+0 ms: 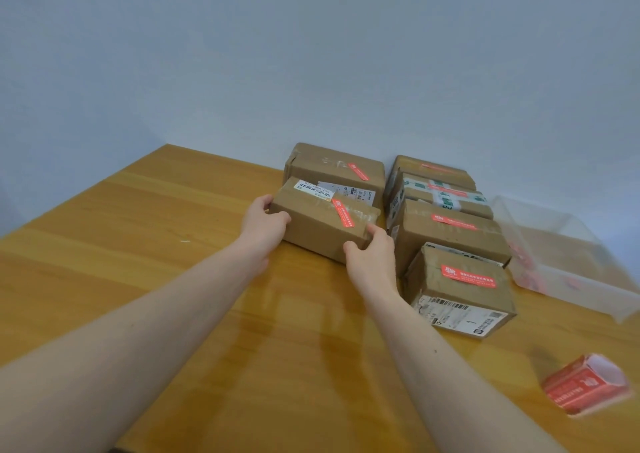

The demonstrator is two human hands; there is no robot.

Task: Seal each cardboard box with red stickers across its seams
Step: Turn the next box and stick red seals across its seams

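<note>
Both hands grip one cardboard box (pixel 322 224): our left hand (pixel 265 222) curls round its left end, thumb on the near face, and our right hand (pixel 372 257) clasps its near right corner. Largest, we see the wooden table (pixel 138 245) against a pale wall (pixel 311 54). Next, at right, a clear plastic bin (pixel 568 255) with red pieces inside. The held box, bearing a red sticker (pixel 342 213), touches another stickered box (pixel 337 168) behind it; a row of four stickered boxes (pixel 453 231) stands just beside. Smallest, a red sticker roll (pixel 585 385) lies at near right.
</note>
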